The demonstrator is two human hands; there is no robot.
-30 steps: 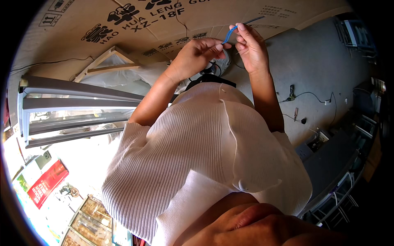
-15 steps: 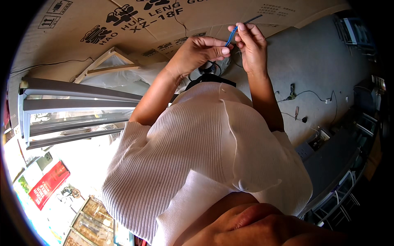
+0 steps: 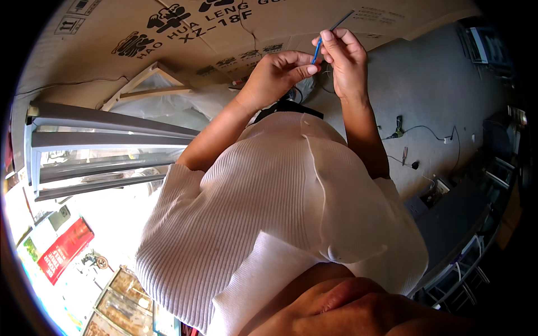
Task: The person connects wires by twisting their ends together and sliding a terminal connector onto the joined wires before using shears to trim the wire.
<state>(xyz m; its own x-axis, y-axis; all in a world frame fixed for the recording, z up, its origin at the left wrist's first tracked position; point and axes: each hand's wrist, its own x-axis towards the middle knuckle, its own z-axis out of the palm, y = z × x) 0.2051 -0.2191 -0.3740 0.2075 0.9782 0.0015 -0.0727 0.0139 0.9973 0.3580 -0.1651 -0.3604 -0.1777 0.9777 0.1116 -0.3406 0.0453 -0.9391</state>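
Both my hands are raised in front of me over a white ribbed shirt (image 3: 269, 213). My right hand (image 3: 346, 64) pinches a thin blue wire (image 3: 317, 49) between thumb and fingers. A dark thin strand (image 3: 343, 19) runs on from its top end. My left hand (image 3: 277, 75) has its fingers curled, with thumb and forefinger pressed together at the lower end of the blue wire. The two hands almost touch. A dark object (image 3: 288, 106) shows just below them, mostly hidden by the shirt.
Printed cardboard sheets (image 3: 168, 39) lie beyond the hands. A wooden frame with plastic film (image 3: 148, 89) and grey metal profiles (image 3: 101, 140) are at the left. Cables and a plug (image 3: 403, 131) lie on the grey concrete floor (image 3: 437, 84) at the right. Dark shelving (image 3: 465, 246) stands lower right.
The blue wire has tilted slightly more upright between my fingers. Both hands stay in nearly the same place.
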